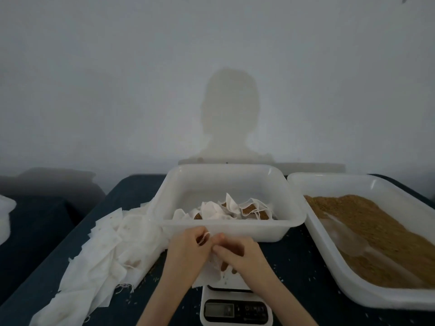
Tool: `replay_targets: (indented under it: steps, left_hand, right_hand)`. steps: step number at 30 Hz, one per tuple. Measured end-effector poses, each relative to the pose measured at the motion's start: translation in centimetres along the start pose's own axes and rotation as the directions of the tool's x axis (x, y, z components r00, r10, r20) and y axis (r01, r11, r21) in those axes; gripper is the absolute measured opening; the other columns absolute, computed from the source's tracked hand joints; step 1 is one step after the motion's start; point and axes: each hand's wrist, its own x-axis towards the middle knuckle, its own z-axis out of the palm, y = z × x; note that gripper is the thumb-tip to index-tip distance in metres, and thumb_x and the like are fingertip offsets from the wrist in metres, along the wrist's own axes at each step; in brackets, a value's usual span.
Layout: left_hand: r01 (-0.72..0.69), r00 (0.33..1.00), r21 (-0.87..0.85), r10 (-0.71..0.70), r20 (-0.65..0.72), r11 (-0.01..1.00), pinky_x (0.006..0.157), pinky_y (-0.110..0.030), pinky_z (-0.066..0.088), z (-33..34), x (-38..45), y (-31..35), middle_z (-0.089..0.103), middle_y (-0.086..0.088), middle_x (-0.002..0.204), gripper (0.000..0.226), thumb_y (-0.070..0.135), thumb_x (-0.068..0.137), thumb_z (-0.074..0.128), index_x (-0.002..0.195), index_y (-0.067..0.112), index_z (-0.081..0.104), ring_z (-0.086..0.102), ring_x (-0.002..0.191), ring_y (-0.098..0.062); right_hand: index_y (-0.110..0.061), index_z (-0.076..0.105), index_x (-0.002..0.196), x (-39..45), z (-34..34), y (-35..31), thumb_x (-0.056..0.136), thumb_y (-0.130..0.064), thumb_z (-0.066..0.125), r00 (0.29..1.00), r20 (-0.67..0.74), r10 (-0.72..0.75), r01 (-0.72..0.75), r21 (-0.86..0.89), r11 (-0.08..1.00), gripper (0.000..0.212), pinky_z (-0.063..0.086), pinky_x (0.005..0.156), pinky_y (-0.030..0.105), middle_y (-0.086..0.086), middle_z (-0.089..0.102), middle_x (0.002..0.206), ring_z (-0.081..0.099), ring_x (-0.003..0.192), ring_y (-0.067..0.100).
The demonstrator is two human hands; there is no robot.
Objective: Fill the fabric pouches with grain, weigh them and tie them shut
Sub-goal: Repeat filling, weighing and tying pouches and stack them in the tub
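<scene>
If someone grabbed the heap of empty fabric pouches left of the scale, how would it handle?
The empty fabric pouches would probably be floppy: they lie crumpled and draped on the table. Likely light, being thin and unfilled. Loose threads at the edges may snag, so several could lift together.

The tubs (231, 225) and tray (329, 274) are smooth, glossy white plastic; the pouches (103, 250) thin matt white cloth; the grain (376, 231) coarse brown; the surface (299, 260) dark, matt.

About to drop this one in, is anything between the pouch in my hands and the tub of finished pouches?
Nothing visible: the white fabric pouch, held by left hand and right hand, sits just before the translucent white plastic tub, with only its near rim to clear.
</scene>
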Motion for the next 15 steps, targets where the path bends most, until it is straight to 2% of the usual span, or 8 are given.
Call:
replay_targets:
  steps: [2,4,6,8,9,11,12,15]
  left_hand:
    - [0.013,1.000,-0.126,-0.009,0.029,0.992,0.050,-0.010,0.039,0.6,-0.1,0.0,0.050,0.010,0.044,0.034,0.028,0.086,0.068,0.057,0.020,0.053,0.046,0.045,0.003]
    - [0.016,0.995,-0.172,0.001,0.100,0.985,0.050,-0.011,0.040,0.8,-0.3,0.1,0.055,0.012,0.050,0.026,0.024,0.088,0.066,0.063,0.020,0.060,0.049,0.048,0.003]
    - [0.002,0.983,-0.178,0.031,0.183,0.984,0.056,-0.013,0.044,0.7,-0.4,0.2,0.062,0.014,0.060,0.017,0.024,0.089,0.064,0.073,0.024,0.067,0.054,0.056,0.002]
    - [-0.033,0.982,-0.138,0.058,0.177,0.990,0.063,-0.014,0.048,0.8,-0.4,0.2,0.067,0.014,0.070,0.009,0.026,0.089,0.064,0.082,0.026,0.069,0.059,0.066,0.002]
    - [-0.047,0.987,-0.098,0.061,0.151,0.994,0.067,-0.013,0.048,0.9,-0.4,0.3,0.067,0.013,0.074,0.005,0.026,0.088,0.065,0.086,0.026,0.069,0.060,0.071,0.004]
    - [-0.074,0.991,-0.016,0.075,0.107,0.997,0.069,-0.008,0.045,1.2,-0.5,0.6,0.065,0.012,0.077,0.011,0.022,0.087,0.067,0.095,0.028,0.064,0.058,0.072,0.009]
    - [-0.092,0.991,0.024,0.090,0.095,0.995,0.068,-0.006,0.044,1.4,-0.5,0.7,0.062,0.011,0.073,0.020,0.021,0.086,0.068,0.100,0.030,0.058,0.057,0.068,0.009]
    - [-0.134,0.989,0.189,0.119,0.085,0.973,0.068,-0.007,0.044,2.2,-0.7,1.3,0.052,0.011,0.065,0.036,0.020,0.089,0.063,0.116,0.031,0.041,0.052,0.059,0.003]
  right_hand:
    - [-0.021,0.075,0.086,-0.1,-0.6,0.6,0.088,-0.029,0.067,1.000,-0.009,0.020,-0.020,-0.016,1.000,0.012,0.052,0.065,0.021,-0.004,0.073,0.078,0.067,0.073,0.009]
    - [-0.015,0.076,0.091,-0.3,-1.1,0.9,0.084,-0.031,0.070,1.000,-0.006,0.027,-0.028,-0.045,0.999,0.018,0.056,0.077,0.030,0.001,0.074,0.085,0.069,0.082,0.013]
    - [-0.021,0.076,0.091,-0.4,-1.8,0.9,0.086,-0.029,0.069,0.997,0.042,0.058,-0.057,-0.018,0.998,0.012,0.055,0.075,0.023,-0.003,0.075,0.086,0.069,0.081,0.006]
    - [-0.030,0.074,0.085,-0.7,-2.4,0.7,0.092,-0.028,0.061,0.988,0.098,0.117,-0.115,-0.032,0.993,0.016,0.052,0.067,0.015,-0.007,0.074,0.082,0.067,0.074,0.001]
    - [-0.033,0.073,0.081,-0.8,-2.6,0.7,0.094,-0.026,0.057,0.982,0.101,0.158,-0.155,-0.043,0.987,0.022,0.052,0.066,0.016,-0.008,0.073,0.079,0.067,0.071,0.002]
    - [-0.036,0.070,0.072,-0.9,-2.8,1.0,0.094,-0.022,0.053,0.979,0.030,0.201,-0.193,-0.173,0.966,0.031,0.053,0.065,0.023,-0.010,0.070,0.070,0.064,0.062,0.002]
    - [-0.038,0.069,0.074,-0.9,-2.7,1.2,0.092,-0.023,0.052,0.982,-0.027,0.184,-0.184,-0.304,0.935,0.029,0.052,0.064,0.025,-0.009,0.067,0.066,0.060,0.058,0.002]
    - [-0.041,0.059,0.103,-1.2,-2.3,1.2,0.090,-0.029,0.052,0.980,-0.173,0.100,-0.187,-0.618,0.764,0.020,0.041,0.056,0.011,-0.013,0.059,0.069,0.054,0.060,0.002]
